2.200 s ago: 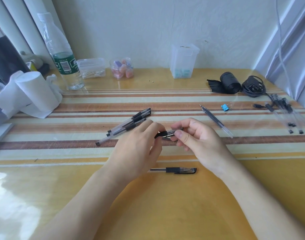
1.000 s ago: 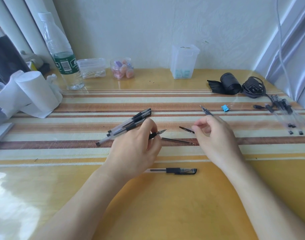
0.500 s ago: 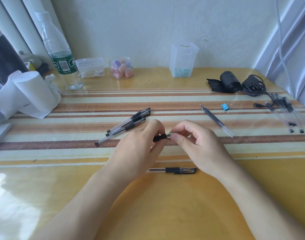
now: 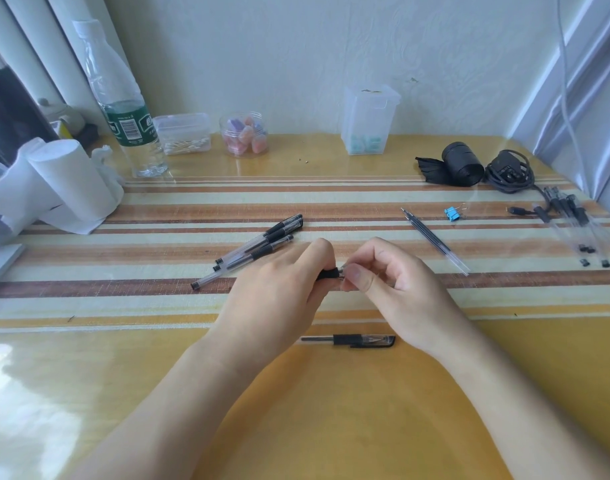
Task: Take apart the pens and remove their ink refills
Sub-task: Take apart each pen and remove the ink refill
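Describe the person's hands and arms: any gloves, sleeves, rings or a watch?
The left hand and right hand are bare: no gloves, no rings on the visible fingers, no watch or band at either wrist. The left forearm and right forearm are uncovered to the frame edge; no sleeve shows.

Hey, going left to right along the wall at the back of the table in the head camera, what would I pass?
Water bottle, clear swab box, jar of pink and purple pieces, tall clear container, black roll, coiled black cable.
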